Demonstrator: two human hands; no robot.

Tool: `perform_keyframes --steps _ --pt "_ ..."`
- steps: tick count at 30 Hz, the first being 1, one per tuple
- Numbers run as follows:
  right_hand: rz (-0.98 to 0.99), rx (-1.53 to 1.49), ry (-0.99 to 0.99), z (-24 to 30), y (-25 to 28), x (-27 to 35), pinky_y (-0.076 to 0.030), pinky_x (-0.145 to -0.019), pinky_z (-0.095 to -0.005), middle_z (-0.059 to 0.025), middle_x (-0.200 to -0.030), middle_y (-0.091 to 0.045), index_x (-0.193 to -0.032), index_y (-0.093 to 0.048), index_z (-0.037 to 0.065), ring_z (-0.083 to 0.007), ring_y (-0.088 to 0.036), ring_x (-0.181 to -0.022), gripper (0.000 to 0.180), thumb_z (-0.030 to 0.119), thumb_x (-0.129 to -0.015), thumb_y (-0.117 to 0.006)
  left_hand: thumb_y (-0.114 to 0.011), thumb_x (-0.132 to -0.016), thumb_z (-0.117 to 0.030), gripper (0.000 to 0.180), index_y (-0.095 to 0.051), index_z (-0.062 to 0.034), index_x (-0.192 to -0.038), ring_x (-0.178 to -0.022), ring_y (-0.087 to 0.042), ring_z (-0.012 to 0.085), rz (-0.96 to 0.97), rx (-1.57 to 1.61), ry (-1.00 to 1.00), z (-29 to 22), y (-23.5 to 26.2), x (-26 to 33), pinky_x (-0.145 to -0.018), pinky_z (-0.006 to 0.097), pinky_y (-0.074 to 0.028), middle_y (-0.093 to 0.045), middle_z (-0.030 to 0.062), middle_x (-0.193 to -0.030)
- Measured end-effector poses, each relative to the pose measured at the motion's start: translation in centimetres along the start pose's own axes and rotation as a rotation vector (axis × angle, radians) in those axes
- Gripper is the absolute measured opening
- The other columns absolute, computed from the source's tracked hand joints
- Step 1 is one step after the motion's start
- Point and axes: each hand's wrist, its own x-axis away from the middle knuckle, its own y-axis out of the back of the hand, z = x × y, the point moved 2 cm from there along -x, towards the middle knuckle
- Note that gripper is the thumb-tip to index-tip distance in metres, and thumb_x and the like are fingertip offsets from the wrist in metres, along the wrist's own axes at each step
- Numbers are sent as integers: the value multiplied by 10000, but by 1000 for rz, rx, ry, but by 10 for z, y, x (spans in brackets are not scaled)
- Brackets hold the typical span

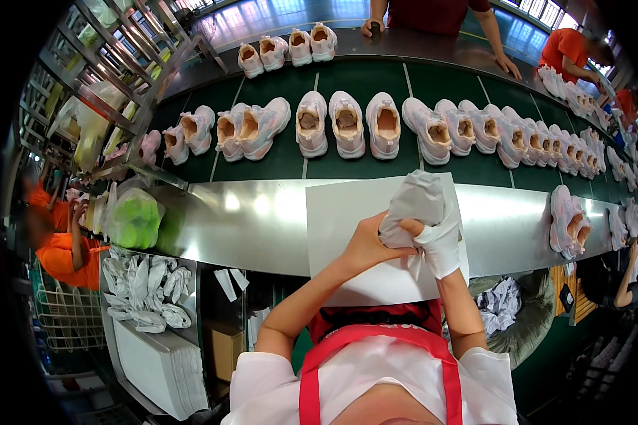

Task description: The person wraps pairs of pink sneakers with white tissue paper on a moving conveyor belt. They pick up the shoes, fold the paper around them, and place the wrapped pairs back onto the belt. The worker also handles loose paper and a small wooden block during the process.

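Between my two hands is a wad of thin white paper (415, 202), bunched into a rounded, elongated shape. My left hand (368, 244) is closed around its lower left side. My right hand (438, 248), mostly covered in white with the thumb bare, grips it from the right. Where the covering ends and the paper begins is hard to make out. Beneath both hands lie flat white sheets (340, 234) on the metal ledge (241, 212). Just beyond stands a row of pale pink and white sneakers (384, 138); two near the middle have crumpled paper inside.
The sneakers stand on a green conveyor belt (347, 166). At left are paper wads (149, 287), a white sheet stack (159, 361) and a green bag (136, 218). A sneaker pair (567, 223) sits on the right ledge, near a bag of crumpled paper (503, 304). Co-workers stand around.
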Motion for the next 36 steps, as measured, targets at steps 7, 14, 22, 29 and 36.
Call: perform_keyframes --steps 7,14,22,29,36 --pt "76 -155 -210 10 6 3 -484 -809 -274 -61 -1009 -639 -1151 -564 11 -144 -580 -956 533 132 -678 -780 -814 -676 -140 556 -548 -17 -1148 -966 -595 187 -17 -132 -67 -19 7 -9 -840 330 -472 -617 109 -1095" --pt "303 578 611 29 45 3 -446 -863 -383 -47 -1012 -653 -1012 -660 99 -237 -593 -978 377 224 -657 -678 -462 -785 -707 978 -148 -75 -1462 -1327 -329 333 261 758 304 43 33 -7 -1061 433 -318 -269 211 -1457" --pt "912 595 858 30 -34 16 -460 -725 -368 -24 -890 -623 -962 -633 166 -230 -606 -834 335 214 -631 -663 -476 -849 -636 759 -424 -46 -1325 -930 -622 189 467 912 328 -10 25 -28 -790 297 -520 -602 159 -1126" --pt "393 742 679 34 -36 9 -466 -760 -379 -55 -878 -630 -909 -666 143 -271 -586 -831 365 239 -564 -737 -564 -920 -396 366 -620 -39 -860 -628 -520 42 -207 529 121 -8 29 -16 -540 223 -431 -594 -28 -726" --pt "354 491 237 7 -14 -3 -463 -851 -310 -118 -1035 -611 -1133 -554 14 -261 -607 -946 543 256 -690 -752 -388 -941 -511 596 -458 -12 -1259 -1035 -519 153 20 410 -54 -12 31 -3 -934 302 -406 -570 85 -1115"
